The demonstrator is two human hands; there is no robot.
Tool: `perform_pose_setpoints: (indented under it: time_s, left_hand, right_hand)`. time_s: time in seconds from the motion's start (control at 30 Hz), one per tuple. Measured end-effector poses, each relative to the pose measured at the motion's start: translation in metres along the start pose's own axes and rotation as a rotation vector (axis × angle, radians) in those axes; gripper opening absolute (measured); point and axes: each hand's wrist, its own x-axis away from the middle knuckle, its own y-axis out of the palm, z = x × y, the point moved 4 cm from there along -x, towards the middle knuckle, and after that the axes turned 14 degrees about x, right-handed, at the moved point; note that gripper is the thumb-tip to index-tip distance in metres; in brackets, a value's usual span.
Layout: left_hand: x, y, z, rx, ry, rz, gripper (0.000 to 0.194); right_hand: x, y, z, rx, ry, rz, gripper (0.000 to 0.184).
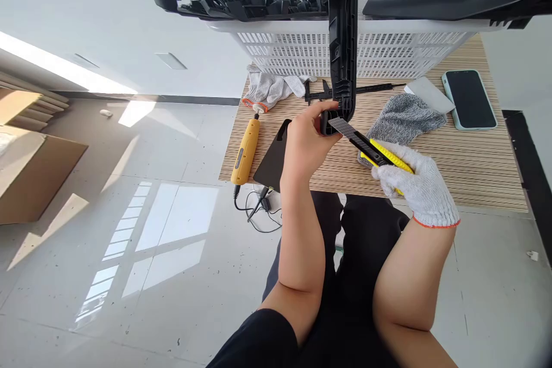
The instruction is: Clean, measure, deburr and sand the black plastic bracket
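My bare left hand [308, 135] is closed around the lower end of a long black plastic part [344, 34] that stands upright over the table. My right hand [416, 181], in a white knit glove, grips a yellow and black utility knife [371, 150]. Its extended blade touches the bottom end of the black part, right beside my left fingers. Both hands are above the near edge of a striped wooden table [474, 155].
A white slotted basket [302, 49] at the back holds several black plastic parts. On the table lie a yellow corded tool [245, 152], a white glove [269, 87], a grey glove [403, 118], a caliper [321, 94], a dark flat panel [271, 158] and a phone [470, 99]. A cardboard box [30, 172] sits on the floor, left.
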Motion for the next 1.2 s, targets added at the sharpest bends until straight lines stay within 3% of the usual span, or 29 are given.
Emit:
perform_pose_setpoints:
  time_s: [0.13, 0.27, 0.4, 0.53, 0.67, 0.7, 0.83, 0.97, 1.13, 1.2]
  left_hand:
    - [-0.001, 0.0, 0.002, 0.047, -0.026, 0.031, 0.038]
    - [-0.002, 0.0, 0.0, 0.07, -0.038, 0.038, 0.039]
    - [-0.002, -0.002, -0.003, 0.061, -0.031, 0.05, 0.039]
    - [-0.002, -0.005, -0.002, 0.051, -0.009, 0.029, 0.039]
    - [-0.003, -0.006, -0.002, 0.059, 0.005, 0.006, 0.04]
    - [-0.004, -0.006, -0.003, 0.062, 0.01, 0.002, 0.04]
    - [-0.005, -0.007, -0.009, 0.062, 0.039, 0.001, 0.04]
    - [-0.001, -0.009, -0.014, 0.001, 0.005, 0.0, 0.041]
    - [0.004, -0.01, -0.012, -0.054, -0.071, -0.046, 0.035]
    - [0.005, -0.01, -0.012, -0.057, -0.133, -0.073, 0.037]
  right_hand:
    - [-0.004, -0.01, -0.001, 0.003, -0.088, 0.336, 0.046]
    - [-0.006, -0.006, 0.0, -0.005, -0.07, 0.16, 0.045]
    - [-0.009, -0.006, 0.0, 0.089, -0.033, 0.209, 0.035]
    - [-0.013, 0.002, 0.0, 0.091, -0.024, 0.075, 0.038]
    - [-0.012, -0.005, -0.003, 0.073, -0.02, 0.291, 0.028]
    - [-0.012, -0.005, -0.004, 0.071, -0.026, 0.31, 0.027]
    - [-0.016, 0.005, -0.005, 0.125, -0.027, 0.189, 0.03]
    - [-0.017, 0.005, -0.009, 0.137, -0.043, 0.379, 0.023]
    - [-0.018, 0.017, -0.009, 0.025, 0.018, 0.096, 0.02]
    - [-0.02, 0.018, -0.008, 0.027, 0.052, 0.078, 0.021]
